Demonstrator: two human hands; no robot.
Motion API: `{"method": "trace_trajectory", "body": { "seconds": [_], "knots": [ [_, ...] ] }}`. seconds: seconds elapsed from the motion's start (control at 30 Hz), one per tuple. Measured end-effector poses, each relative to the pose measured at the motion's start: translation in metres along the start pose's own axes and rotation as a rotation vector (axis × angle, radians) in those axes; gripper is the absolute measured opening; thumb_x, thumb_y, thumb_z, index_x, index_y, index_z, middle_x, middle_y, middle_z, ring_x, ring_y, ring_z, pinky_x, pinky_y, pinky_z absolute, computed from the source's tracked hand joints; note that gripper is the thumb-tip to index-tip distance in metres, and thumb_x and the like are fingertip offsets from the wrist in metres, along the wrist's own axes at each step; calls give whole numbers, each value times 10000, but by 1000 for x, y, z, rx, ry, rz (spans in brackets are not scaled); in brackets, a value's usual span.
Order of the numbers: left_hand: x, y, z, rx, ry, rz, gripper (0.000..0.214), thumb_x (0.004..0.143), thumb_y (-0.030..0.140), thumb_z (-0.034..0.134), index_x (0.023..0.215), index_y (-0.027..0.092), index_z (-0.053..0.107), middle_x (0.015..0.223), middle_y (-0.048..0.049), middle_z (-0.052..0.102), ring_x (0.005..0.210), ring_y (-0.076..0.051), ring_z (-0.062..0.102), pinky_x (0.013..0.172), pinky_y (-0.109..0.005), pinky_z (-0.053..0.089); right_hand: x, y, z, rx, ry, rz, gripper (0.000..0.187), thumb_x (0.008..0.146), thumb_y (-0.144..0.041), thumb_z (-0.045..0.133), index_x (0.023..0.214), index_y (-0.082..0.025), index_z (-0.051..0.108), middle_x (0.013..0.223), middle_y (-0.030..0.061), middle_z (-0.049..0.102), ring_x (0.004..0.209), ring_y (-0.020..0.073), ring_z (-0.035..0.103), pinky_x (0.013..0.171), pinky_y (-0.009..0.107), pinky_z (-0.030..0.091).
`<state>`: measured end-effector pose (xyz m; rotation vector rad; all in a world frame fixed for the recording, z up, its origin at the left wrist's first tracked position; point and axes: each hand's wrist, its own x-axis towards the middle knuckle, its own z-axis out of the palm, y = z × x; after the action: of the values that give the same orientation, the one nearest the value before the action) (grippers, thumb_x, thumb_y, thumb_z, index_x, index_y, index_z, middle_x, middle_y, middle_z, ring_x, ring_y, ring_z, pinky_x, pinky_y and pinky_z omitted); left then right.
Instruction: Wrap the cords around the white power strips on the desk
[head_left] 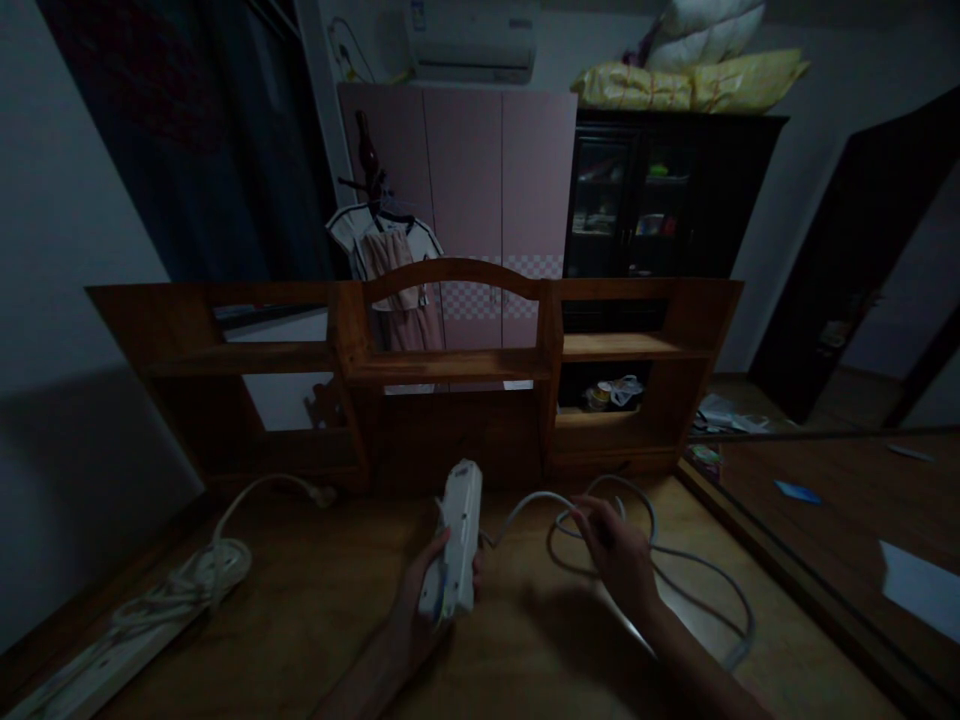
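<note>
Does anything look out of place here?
Slightly: a white sheet and blue card lie loose on the brown surface right of the desk, as if dropped. The cable at the right hand is loosely looped.

no readable text; sticker (418,14) on wall air conditioner (472,42) too small, dim to make out.

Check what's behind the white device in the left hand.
Beyond the white device: tabletop and wooden shelf unit. Pale cable shows past its right edge. Its far face and whatever it blocks are hidden.
</note>
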<state>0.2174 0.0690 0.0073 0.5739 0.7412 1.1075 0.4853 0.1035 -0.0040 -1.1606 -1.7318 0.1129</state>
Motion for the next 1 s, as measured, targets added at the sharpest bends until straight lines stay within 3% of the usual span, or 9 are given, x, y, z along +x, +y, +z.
{"method": "trace_trajectory", "body": {
  "seconds": [0.13, 0.27, 0.4, 0.53, 0.73, 0.9, 1.0],
  "knots": [
    [9, -6, -9, -117, 65, 26, 411, 788, 443, 635, 967, 73, 637, 694, -93, 659, 585, -175, 615, 585, -263, 492, -5, 5, 9, -27, -141, -81, 173, 966, -316, 457, 1021, -225, 593, 845, 17, 658, 714, 157, 630, 637, 248, 439],
    [12, -8, -17, -51, 95, -53, 386, 783, 390, 650, 980, 59, 658, 819, -129, 699, 648, -193, 647, 631, -277, 505, -10, 3, 18, -47, -284, -53, 175, 975, -299, 415, 977, -203, 561, 756, 7, 623, 620, 146, 584, 578, 241, 399],
    [8, -9, -17, 31, -9, -102, 396, 772, 346, 661, 1029, 45, 663, 957, -163, 692, 749, -208, 654, 649, -272, 503, -12, -6, 18, -40, -371, -50, 192, 969, -261, 393, 1074, -205, 544, 878, 42, 646, 725, 164, 609, 647, 254, 422],
    [2, -12, -14, 74, -143, -121, 407, 725, 319, 706, 1020, 42, 665, 824, -135, 691, 648, -172, 633, 611, -242, 485, -12, -15, 14, -24, -465, -81, 303, 969, -291, 409, 1253, -237, 499, 1024, 69, 654, 834, 179, 631, 721, 258, 442],
    [8, -19, -21, 46, -354, -269, 479, 730, 494, 669, 833, 27, 658, 690, -106, 635, 519, -156, 604, 510, -237, 469, -12, -14, 12, -87, -638, -133, 298, 979, -366, 426, 1248, -324, 549, 932, 24, 704, 796, 172, 665, 690, 240, 432],
    [16, -24, -29, 26, -433, -259, 538, 792, 536, 586, 876, 8, 641, 692, -104, 618, 503, -165, 606, 564, -287, 509, -8, -1, 12, -182, -560, -121, 299, 985, -404, 405, 1187, -284, 589, 918, 42, 711, 787, 182, 674, 643, 232, 414],
    [16, -25, -29, 27, -504, -255, 610, 799, 592, 542, 932, 3, 634, 654, -91, 605, 473, -172, 594, 580, -336, 525, -2, 11, 7, -436, -411, -34, 345, 995, -431, 348, 1134, -262, 615, 789, 52, 707, 650, 195, 661, 560, 243, 368]
  ]
}}
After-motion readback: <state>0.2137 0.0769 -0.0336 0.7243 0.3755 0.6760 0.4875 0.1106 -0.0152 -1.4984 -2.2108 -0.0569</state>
